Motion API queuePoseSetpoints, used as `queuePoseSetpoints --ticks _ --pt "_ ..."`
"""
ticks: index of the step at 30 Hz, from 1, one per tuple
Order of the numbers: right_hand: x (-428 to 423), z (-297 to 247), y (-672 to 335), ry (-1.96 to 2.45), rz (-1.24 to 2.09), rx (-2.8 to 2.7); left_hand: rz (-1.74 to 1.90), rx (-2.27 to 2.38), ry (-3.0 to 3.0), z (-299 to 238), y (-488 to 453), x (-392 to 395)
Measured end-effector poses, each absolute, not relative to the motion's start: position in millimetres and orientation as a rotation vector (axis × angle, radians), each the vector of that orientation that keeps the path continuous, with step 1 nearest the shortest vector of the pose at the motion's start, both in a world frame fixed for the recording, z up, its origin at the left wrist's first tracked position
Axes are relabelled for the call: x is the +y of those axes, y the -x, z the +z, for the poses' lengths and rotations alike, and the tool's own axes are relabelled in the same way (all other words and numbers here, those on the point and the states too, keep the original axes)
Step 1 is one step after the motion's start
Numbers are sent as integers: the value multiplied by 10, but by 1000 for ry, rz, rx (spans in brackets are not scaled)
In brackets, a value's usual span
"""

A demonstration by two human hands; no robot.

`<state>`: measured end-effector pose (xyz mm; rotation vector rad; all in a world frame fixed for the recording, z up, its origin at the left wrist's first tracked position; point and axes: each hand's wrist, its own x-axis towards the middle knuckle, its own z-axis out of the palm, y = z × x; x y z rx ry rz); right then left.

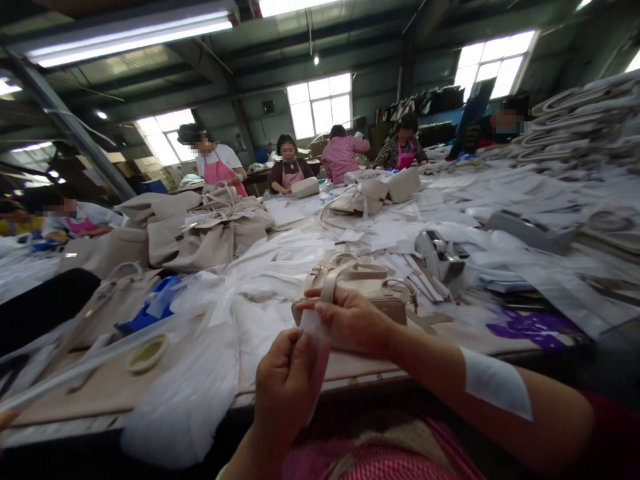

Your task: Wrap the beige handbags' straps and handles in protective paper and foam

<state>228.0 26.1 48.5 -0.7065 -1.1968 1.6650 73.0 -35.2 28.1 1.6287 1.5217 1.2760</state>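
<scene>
My left hand (287,383) is closed around the lower part of a thin white paper strip (316,347), held upright near my lap. My right hand (350,317) pinches the top of the same strip, fingers pressed together. Just behind my right hand a beige handbag (365,283) with looped handles lies on the worktable (110,387). A white patch (495,383) sits on my right forearm.
White tissue sheets (260,293) and clear plastic bags (180,400) cover the table. A small dish (147,353) and a blue item (150,307) lie left. More beige bags (200,233) are piled behind. Several people in pink aprons (217,167) work at the far side.
</scene>
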Motion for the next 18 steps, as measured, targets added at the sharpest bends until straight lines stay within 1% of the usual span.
queuePoseSetpoints --ticks 4,7,10,12,16,18 --pt "299 249 -2196 716 1836 -1021 1242 1554 -1539 202 -713 -313" --pt "500 335 -2244 744 1896 -699 1182 1590 -1550 113 -677 -294" --pt "648 465 -2263 818 1833 -521 1164 1574 -1534 89 -662 -257" --pt "631 470 -2232 796 1794 -630 1162 1545 -1502 120 -673 -219" --pt "394 320 -2160 683 1789 -1081 1195 1510 -1483 243 -718 -135" --pt "278 257 -2165 686 1770 -1197 1189 1468 -1451 304 -735 -104"
